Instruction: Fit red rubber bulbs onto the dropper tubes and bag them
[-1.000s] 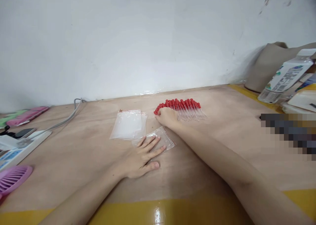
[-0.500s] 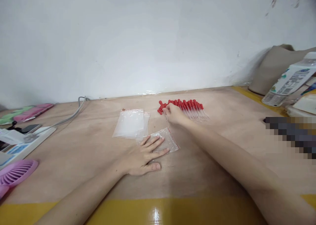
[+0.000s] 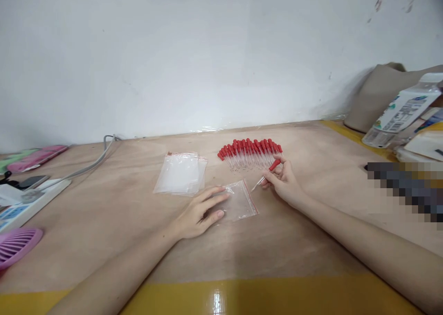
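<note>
My left hand [image 3: 200,213] rests with its fingers apart on a clear zip bag [image 3: 238,204], whose red-lined edge faces right. Between the fingers of my right hand [image 3: 285,181] is a dropper with a red rubber bulb [image 3: 275,164] and a thin clear tube. Its tip points down and left, close to the bag's red edge. Behind my hands, several more red-bulbed droppers [image 3: 249,151] lie side by side in a row, bulbs toward the wall. A small pile of clear zip bags [image 3: 180,174] lies beyond my left hand.
On the left are a white power strip [image 3: 51,190] with a grey cable [image 3: 100,160], a pink fan [image 3: 20,248] and a pink packet [image 3: 38,158]. A plastic bottle [image 3: 401,109] and a beige bag [image 3: 370,93] stand at the right, above a blurred-out dark object [image 3: 404,186].
My right hand has moved from the left end of the dropper row to the right and nearer, now holding one dropper. My left fingers have drawn back a little on the bag.
</note>
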`<state>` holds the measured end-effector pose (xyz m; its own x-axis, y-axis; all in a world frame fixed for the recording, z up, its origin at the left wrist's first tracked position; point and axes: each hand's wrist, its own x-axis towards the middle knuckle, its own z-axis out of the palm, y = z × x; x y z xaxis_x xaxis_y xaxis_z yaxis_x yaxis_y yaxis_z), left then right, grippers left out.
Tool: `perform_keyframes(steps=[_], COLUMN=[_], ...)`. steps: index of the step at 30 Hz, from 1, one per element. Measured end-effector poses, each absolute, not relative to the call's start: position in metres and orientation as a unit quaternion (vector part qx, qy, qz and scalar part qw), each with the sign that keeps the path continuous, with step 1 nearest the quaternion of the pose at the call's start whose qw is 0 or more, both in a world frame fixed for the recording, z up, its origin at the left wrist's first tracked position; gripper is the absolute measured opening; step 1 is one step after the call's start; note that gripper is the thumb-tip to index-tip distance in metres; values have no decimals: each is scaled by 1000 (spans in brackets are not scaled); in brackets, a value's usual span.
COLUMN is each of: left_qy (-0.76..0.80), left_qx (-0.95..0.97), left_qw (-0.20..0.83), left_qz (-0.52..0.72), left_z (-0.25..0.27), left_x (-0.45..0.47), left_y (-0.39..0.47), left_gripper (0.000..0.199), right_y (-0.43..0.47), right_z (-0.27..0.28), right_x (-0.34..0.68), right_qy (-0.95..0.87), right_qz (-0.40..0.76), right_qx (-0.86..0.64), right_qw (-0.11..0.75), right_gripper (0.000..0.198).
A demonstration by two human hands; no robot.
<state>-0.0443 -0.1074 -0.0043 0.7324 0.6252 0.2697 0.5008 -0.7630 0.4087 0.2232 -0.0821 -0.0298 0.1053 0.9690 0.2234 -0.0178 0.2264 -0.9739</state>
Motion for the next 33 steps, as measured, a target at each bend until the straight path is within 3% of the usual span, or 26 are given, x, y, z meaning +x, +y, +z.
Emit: perform_keyframes(steps=[6, 12, 20, 26, 33], left_qy=[311, 319, 313, 295, 280], left_qx=[919, 918, 920, 930, 931], left_qw=[184, 179, 177, 166, 169], left_qz=[160, 152, 154, 144, 161], left_z=[-6, -2, -2, 0, -1], left_x=[-47, -46, -46, -42, -35], left_y=[-105, -105, -103, -103, -102], left_gripper=[57, 61, 61, 58, 56], right_y=[-83, -86, -95, -98, -100], right_z=[-38, -35, -21, -19, -21], right_x=[220, 222, 244, 239, 230], right_qy=[-531, -494, -659, -699, -655], right_qz=[419, 514, 513, 520, 619], right_qx=[-457, -424, -412, -337, -295], right_qw=[577, 558, 364, 357, 318], right_gripper=[66, 49, 34, 23, 24])
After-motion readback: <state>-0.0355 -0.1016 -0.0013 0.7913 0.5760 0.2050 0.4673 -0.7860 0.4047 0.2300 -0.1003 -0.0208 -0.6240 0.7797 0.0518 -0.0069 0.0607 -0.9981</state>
